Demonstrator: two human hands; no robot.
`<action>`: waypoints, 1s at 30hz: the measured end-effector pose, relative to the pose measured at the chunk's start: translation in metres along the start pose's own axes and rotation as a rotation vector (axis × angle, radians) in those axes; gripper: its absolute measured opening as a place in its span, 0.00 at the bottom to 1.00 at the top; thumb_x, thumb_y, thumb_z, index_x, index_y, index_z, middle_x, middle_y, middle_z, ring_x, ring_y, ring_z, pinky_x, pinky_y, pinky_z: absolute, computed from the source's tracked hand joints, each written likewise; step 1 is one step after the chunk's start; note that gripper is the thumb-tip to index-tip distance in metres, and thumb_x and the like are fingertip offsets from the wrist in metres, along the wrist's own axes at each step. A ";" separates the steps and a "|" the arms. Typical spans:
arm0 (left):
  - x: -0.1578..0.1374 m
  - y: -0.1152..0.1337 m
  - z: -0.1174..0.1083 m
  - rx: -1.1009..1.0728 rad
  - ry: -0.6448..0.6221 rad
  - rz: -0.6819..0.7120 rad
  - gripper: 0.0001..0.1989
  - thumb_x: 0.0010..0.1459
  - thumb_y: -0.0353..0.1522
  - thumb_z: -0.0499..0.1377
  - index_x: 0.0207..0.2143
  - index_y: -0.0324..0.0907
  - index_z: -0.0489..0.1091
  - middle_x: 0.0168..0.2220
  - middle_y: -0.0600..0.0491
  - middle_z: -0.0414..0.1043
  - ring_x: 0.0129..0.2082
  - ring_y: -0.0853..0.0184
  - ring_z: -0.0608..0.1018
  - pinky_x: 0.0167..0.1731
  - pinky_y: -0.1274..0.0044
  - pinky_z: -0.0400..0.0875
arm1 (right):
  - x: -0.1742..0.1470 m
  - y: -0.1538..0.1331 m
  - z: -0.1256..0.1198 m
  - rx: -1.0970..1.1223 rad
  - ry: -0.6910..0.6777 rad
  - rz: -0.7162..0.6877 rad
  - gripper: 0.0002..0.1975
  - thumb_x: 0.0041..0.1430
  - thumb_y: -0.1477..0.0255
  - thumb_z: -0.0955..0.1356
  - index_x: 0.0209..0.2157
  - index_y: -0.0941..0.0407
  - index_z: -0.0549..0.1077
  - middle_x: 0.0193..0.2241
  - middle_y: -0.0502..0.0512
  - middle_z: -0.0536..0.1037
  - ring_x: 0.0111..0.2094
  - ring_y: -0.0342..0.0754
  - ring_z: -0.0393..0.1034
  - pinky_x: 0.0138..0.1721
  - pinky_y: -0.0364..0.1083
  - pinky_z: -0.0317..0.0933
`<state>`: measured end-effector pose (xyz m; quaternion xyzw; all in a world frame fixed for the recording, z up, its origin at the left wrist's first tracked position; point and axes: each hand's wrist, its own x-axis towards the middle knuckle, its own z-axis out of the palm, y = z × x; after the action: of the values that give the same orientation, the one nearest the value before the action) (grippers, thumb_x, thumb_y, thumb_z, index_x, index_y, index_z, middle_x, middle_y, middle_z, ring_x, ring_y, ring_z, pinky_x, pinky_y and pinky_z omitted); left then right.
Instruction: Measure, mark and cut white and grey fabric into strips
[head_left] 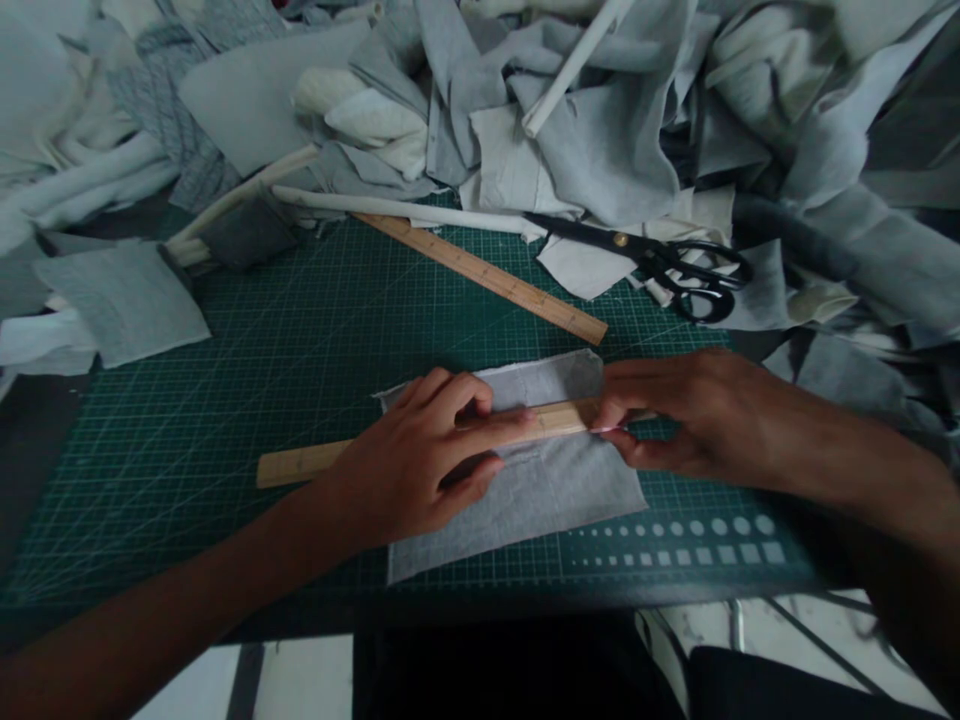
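Note:
A grey fabric piece (555,490) lies flat on the green cutting mat (285,350). Across it rests a wooden ruler (300,464), running left to right. My left hand (427,455) presses down on the ruler's middle with fingers spread over it. At the ruler's right end, my right hand (675,410) pinches something small and thin against the fabric edge; what it is cannot be told.
A second wooden ruler (495,280) lies diagonally further back. Black scissors (660,260) rest at the back right. Heaps of grey and white fabric scraps (600,120) fill the back and right. A grey square piece (120,300) lies at the left. The mat's front edge is near me.

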<state>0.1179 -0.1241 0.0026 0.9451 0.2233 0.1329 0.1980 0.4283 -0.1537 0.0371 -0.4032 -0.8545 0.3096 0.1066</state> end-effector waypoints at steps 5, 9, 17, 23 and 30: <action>0.000 0.000 0.000 -0.004 -0.006 -0.002 0.21 0.71 0.30 0.57 0.65 0.47 0.67 0.50 0.47 0.65 0.47 0.60 0.70 0.51 0.65 0.69 | -0.007 0.007 -0.007 -0.052 0.011 0.034 0.02 0.60 0.74 0.70 0.36 0.53 0.75 0.31 0.50 0.79 0.28 0.45 0.73 0.29 0.45 0.56; 0.000 0.000 0.000 -0.004 -0.007 -0.006 0.21 0.71 0.30 0.57 0.64 0.47 0.68 0.50 0.48 0.66 0.47 0.60 0.70 0.51 0.65 0.70 | -0.011 0.011 -0.009 -0.056 0.009 0.057 0.03 0.56 0.75 0.72 0.33 0.52 0.75 0.28 0.49 0.79 0.25 0.45 0.71 0.27 0.45 0.55; 0.000 0.001 0.000 -0.001 -0.001 -0.017 0.21 0.71 0.30 0.57 0.64 0.48 0.68 0.50 0.48 0.66 0.48 0.60 0.70 0.51 0.66 0.70 | -0.006 0.002 -0.013 -0.032 -0.012 0.033 0.03 0.57 0.75 0.70 0.34 0.53 0.74 0.29 0.49 0.78 0.26 0.43 0.69 0.28 0.43 0.56; 0.000 0.000 0.000 0.006 0.003 0.003 0.21 0.71 0.31 0.56 0.65 0.48 0.68 0.49 0.47 0.66 0.47 0.58 0.70 0.49 0.64 0.70 | 0.011 -0.014 0.004 0.080 0.031 -0.052 0.04 0.61 0.78 0.69 0.36 0.56 0.74 0.32 0.50 0.77 0.30 0.42 0.69 0.31 0.42 0.56; -0.001 0.001 0.000 -0.008 0.011 0.002 0.21 0.71 0.30 0.56 0.65 0.47 0.68 0.49 0.47 0.66 0.48 0.59 0.70 0.51 0.64 0.70 | 0.018 -0.011 0.027 0.126 0.118 -0.091 0.05 0.62 0.80 0.69 0.39 0.57 0.75 0.34 0.50 0.76 0.30 0.40 0.67 0.31 0.41 0.55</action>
<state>0.1176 -0.1254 0.0034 0.9438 0.2231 0.1393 0.2004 0.3977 -0.1574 0.0217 -0.3742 -0.8429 0.3333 0.1961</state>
